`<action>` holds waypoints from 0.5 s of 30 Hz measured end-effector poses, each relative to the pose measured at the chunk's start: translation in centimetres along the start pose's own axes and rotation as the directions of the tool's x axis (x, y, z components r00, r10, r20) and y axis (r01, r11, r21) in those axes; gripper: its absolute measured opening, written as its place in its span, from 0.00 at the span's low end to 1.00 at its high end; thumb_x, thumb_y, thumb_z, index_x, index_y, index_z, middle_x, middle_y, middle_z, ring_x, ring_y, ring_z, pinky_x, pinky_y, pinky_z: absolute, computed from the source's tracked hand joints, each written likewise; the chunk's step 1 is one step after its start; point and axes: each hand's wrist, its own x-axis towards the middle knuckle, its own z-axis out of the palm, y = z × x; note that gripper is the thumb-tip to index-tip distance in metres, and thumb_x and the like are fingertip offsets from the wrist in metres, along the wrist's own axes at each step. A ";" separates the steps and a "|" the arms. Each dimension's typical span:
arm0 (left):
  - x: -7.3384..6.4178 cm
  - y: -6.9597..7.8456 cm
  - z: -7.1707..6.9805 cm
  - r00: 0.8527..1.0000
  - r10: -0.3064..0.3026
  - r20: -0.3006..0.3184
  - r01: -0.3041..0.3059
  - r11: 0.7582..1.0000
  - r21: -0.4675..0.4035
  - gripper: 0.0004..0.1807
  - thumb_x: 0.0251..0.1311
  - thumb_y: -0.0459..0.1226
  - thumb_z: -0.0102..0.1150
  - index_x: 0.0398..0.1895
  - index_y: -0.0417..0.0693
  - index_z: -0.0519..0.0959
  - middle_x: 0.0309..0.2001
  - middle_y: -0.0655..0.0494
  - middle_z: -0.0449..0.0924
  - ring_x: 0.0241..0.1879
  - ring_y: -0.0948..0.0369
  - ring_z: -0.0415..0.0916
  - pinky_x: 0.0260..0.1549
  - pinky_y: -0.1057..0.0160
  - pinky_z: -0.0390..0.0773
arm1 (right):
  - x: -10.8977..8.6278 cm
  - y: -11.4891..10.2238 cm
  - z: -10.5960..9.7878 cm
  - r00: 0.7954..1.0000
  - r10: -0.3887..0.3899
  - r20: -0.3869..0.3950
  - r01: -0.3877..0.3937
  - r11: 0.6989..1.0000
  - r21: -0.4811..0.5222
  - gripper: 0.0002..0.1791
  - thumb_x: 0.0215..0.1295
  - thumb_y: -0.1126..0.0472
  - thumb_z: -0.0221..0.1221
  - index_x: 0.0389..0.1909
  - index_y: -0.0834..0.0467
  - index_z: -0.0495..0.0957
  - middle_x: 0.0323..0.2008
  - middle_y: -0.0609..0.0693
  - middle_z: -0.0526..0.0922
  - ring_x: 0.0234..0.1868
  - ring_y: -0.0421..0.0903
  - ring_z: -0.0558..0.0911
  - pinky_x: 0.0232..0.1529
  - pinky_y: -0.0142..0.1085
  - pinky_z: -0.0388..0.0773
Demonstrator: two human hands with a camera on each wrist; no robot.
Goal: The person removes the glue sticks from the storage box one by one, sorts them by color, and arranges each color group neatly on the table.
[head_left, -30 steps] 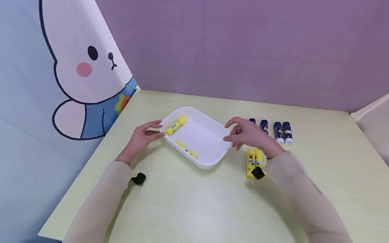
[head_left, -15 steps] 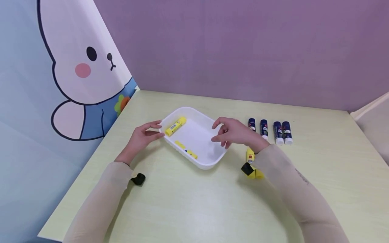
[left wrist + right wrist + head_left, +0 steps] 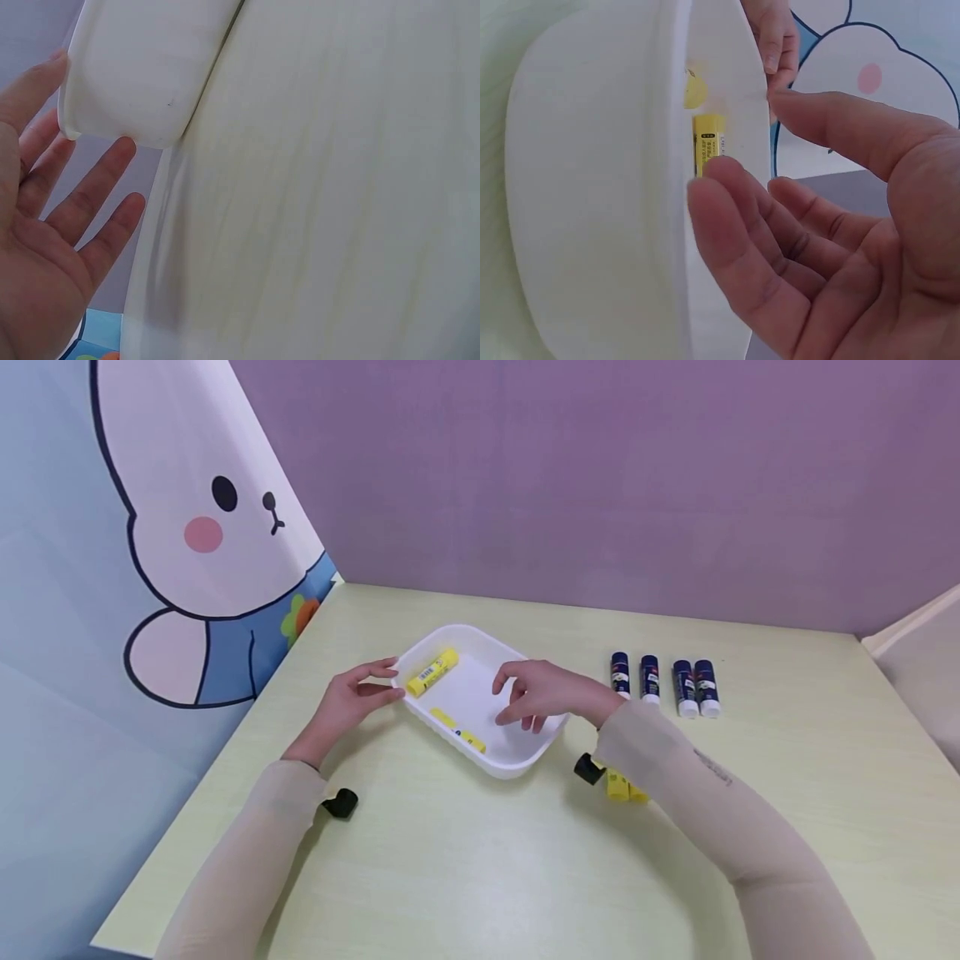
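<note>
A white plastic tray [image 3: 504, 702] stands on the table, one yellow glue stick [image 3: 432, 673] lying at its left end. More yellow [image 3: 459, 732] shows along the near wall, partly hidden by the rim. My left hand [image 3: 347, 708] touches the tray's left end with thumb and fingertips; in the left wrist view its fingers are spread and fairly straight at the rim. My right hand [image 3: 538, 692] is over the tray's right half, fingers loosely bent, nothing between them. In the right wrist view, a yellow glue stick [image 3: 709, 141] appears beyond those fingertips.
Several dark blue glue sticks with white ends [image 3: 685, 688] lie in a row at the back right. Under the right sleeve [image 3: 675, 777], more yellow glue sticks [image 3: 618, 787] are partly covered. A purple wall [image 3: 570, 485] borders the table's back.
My right hand has moved left from the tray's right rim to over its inside. The sleeve now covers more of the yellow glue sticks on the table. My left hand has stayed put.
</note>
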 end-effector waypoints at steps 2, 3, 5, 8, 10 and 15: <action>0.0 0.0 0.0 1.000 -0.002 0.000 0.002 1.000 0.000 0.22 0.61 0.42 0.69 0.57 0.45 0.79 0.72 0.58 0.66 0.54 0.50 0.79 0.48 0.69 0.80 | 0.3 -0.4 0.1 1.000 -0.002 0.031 0.002 1.000 -0.017 0.28 0.60 0.59 0.69 0.58 0.61 0.70 0.33 0.56 0.80 0.28 0.51 0.84 0.31 0.40 0.85; 0.0 -0.1 0.0 1.000 -0.003 0.000 0.003 1.000 -0.001 0.23 0.61 0.42 0.69 0.57 0.45 0.79 0.72 0.58 0.66 0.54 0.50 0.79 0.48 0.69 0.80 | 0.5 -0.6 0.1 0.999 -0.001 0.049 0.003 1.000 -0.025 0.28 0.61 0.59 0.69 0.58 0.61 0.70 0.33 0.56 0.80 0.29 0.51 0.84 0.31 0.40 0.85; 0.0 -0.1 0.0 1.000 -0.005 0.000 0.005 1.000 -0.002 0.22 0.61 0.42 0.69 0.57 0.45 0.79 0.72 0.58 0.66 0.55 0.50 0.79 0.48 0.69 0.80 | 0.7 -1.0 0.1 0.996 0.002 0.086 0.001 0.999 -0.034 0.28 0.61 0.60 0.68 0.59 0.61 0.69 0.34 0.56 0.81 0.29 0.50 0.83 0.32 0.40 0.85; 0.1 -0.1 0.0 1.000 -0.006 0.002 0.006 1.000 -0.003 0.22 0.61 0.42 0.69 0.57 0.45 0.79 0.72 0.58 0.66 0.55 0.50 0.79 0.48 0.69 0.80 | 1.1 -1.4 0.1 0.991 0.012 0.136 -0.008 1.000 -0.030 0.28 0.62 0.61 0.67 0.61 0.61 0.68 0.35 0.56 0.81 0.31 0.51 0.84 0.34 0.40 0.85; 0.1 -0.1 0.0 1.000 -0.006 0.002 0.006 1.000 -0.001 0.22 0.61 0.42 0.69 0.57 0.45 0.79 0.72 0.58 0.66 0.54 0.50 0.79 0.48 0.69 0.80 | 1.3 -1.7 0.0 0.986 0.014 0.165 -0.011 1.000 -0.022 0.29 0.62 0.62 0.67 0.61 0.61 0.68 0.35 0.56 0.81 0.33 0.53 0.84 0.35 0.41 0.85; 0.1 -0.1 0.0 1.000 -0.014 -0.003 0.014 1.000 0.007 0.22 0.61 0.41 0.69 0.57 0.45 0.79 0.72 0.58 0.66 0.55 0.50 0.79 0.49 0.68 0.80 | 2.1 -2.3 -0.3 0.981 -0.003 0.195 0.006 1.000 -0.014 0.29 0.62 0.62 0.66 0.62 0.61 0.67 0.37 0.58 0.81 0.36 0.56 0.84 0.37 0.41 0.85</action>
